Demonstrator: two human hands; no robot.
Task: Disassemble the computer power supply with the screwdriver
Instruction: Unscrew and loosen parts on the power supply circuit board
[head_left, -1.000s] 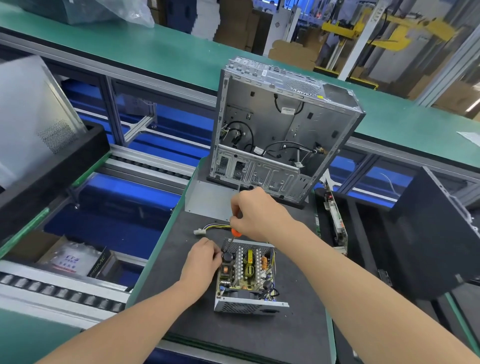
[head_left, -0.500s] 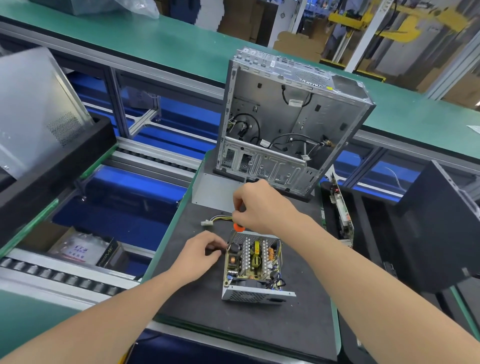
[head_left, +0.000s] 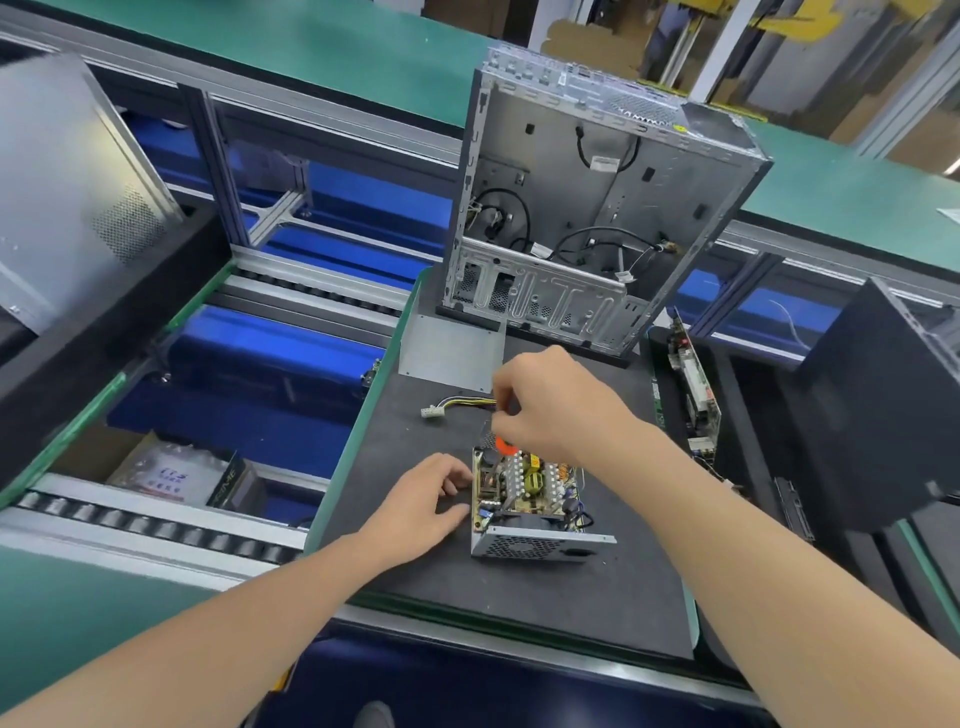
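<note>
- Both hands are at the power supply (head_left: 540, 544), which sits open on the black mat (head_left: 519, 603) in front of me, its circuit board showing.
- My right hand (head_left: 556, 408) is curled round the screwdriver (head_left: 503, 445); only an orange part shows beneath my fist, over the unit's far left corner.
- My left hand (head_left: 426, 499) grips the unit's left wall with bent fingers and thumb.
- Behind, a computer case (head_left: 597, 208) stands upright.
</note>
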